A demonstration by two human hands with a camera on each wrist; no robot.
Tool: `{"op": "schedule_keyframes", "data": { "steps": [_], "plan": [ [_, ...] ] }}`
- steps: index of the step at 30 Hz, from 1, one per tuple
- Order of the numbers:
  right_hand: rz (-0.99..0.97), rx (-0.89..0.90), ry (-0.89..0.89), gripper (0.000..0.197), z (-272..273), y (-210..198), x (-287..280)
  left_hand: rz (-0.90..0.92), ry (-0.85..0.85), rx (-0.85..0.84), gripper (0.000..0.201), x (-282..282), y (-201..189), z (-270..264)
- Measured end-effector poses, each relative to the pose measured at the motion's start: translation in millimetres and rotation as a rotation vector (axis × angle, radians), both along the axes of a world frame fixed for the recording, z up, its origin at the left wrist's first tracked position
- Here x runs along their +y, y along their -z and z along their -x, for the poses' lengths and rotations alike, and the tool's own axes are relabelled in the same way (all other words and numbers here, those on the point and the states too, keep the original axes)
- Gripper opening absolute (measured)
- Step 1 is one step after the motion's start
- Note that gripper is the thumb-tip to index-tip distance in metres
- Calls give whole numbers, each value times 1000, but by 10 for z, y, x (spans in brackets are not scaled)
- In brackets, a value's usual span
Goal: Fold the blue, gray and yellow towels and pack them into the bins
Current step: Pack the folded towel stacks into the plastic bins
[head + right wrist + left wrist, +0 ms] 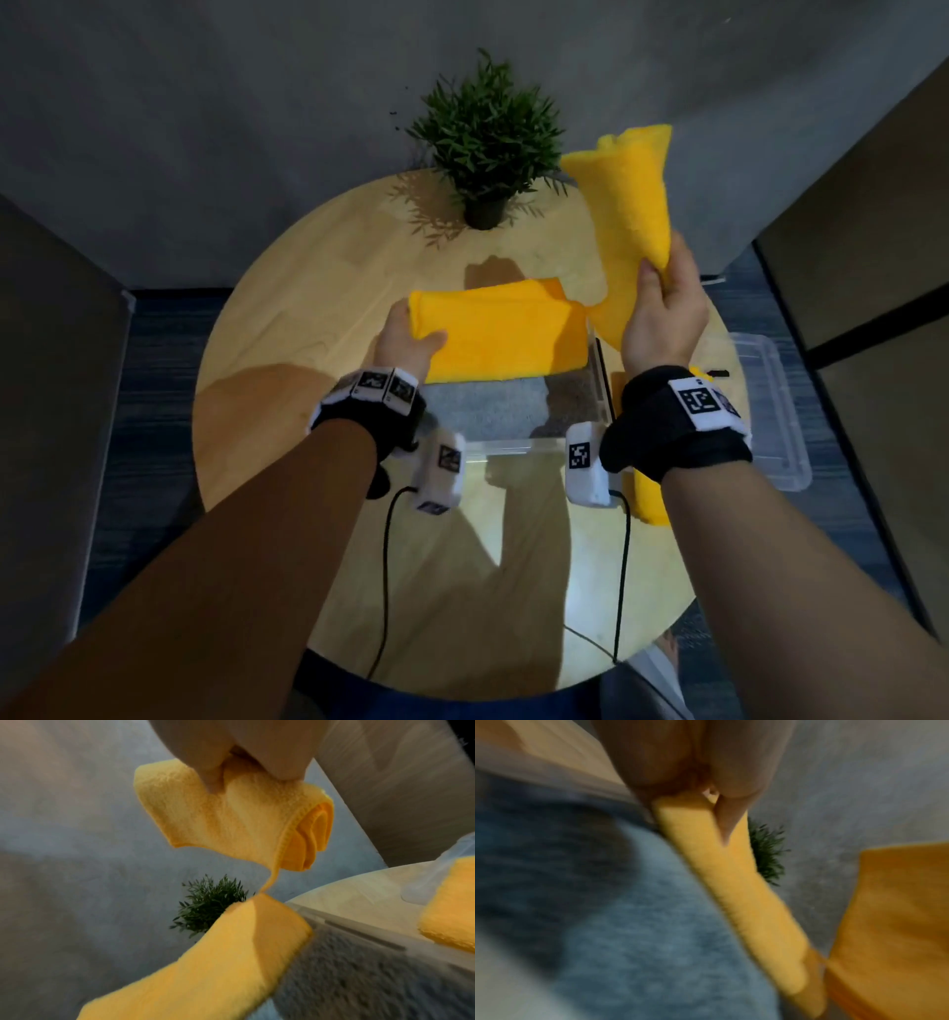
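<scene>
Yellow terry towel, folded, hangs over the clear plastic bin holding a gray towel on the round wooden counter. Left hand pinches one end; right hand grips the raised end.

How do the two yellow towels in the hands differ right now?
The left hand holds its yellow towel flat and level over the clear bin; the right hand holds the other yellow towel upright, bunched at the grip and flaring upward. The left one looks neatly folded; the right one's layers hang loose. Both are the same yellow terry, held off the table.
</scene>
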State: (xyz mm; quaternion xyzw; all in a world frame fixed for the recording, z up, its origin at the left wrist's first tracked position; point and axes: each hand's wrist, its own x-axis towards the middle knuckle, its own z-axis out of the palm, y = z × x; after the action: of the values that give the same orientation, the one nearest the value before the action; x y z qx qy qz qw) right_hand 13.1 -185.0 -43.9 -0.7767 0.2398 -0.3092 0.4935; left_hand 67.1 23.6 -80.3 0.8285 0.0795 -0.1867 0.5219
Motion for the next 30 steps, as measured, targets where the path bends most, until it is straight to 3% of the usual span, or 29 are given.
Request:
{"op": "schedule_keyframes", "data": {
  "steps": [4, 7, 10, 12, 16, 19, 21, 25, 28, 30],
  "plan": [
    [101, -19, -113, 41, 59, 64, 159, -132, 111, 29, 75, 73, 162, -37],
    [356, -1, -336, 50, 186, 141, 339, -155, 80, 32, 67, 70, 192, -103],
    [657, 160, -594, 57, 368, 320, 504, 5, 29, 152, 49, 147, 215, -168],
    [803, 227, -686, 51, 510, 479, 599, 40, 49, 231, 49, 189, 206, -194],
    [945, 314, -656, 42, 701, 611, 705, 144, 29, 260, 41, 184, 209, -203],
    [982, 430, -660, 40, 767, 623, 763, 250, -62, 304, 59, 192, 197, -194],
    [1000, 571, -694, 39, 741, 589, 773, 277, -51, 210, 65, 161, 99, -145],
    [824, 754, -825, 59, 537, 380, 742, 154, 108, -95, 60, 121, -58, 3],
    [834, 816, -874, 35, 334, 268, 620, -118, 472, -87, 92, 158, -38, 11],
    [907, 774, -793, 40, 220, 215, 572, -340, 674, -86, 105, 182, -25, -22]
  ]
}}
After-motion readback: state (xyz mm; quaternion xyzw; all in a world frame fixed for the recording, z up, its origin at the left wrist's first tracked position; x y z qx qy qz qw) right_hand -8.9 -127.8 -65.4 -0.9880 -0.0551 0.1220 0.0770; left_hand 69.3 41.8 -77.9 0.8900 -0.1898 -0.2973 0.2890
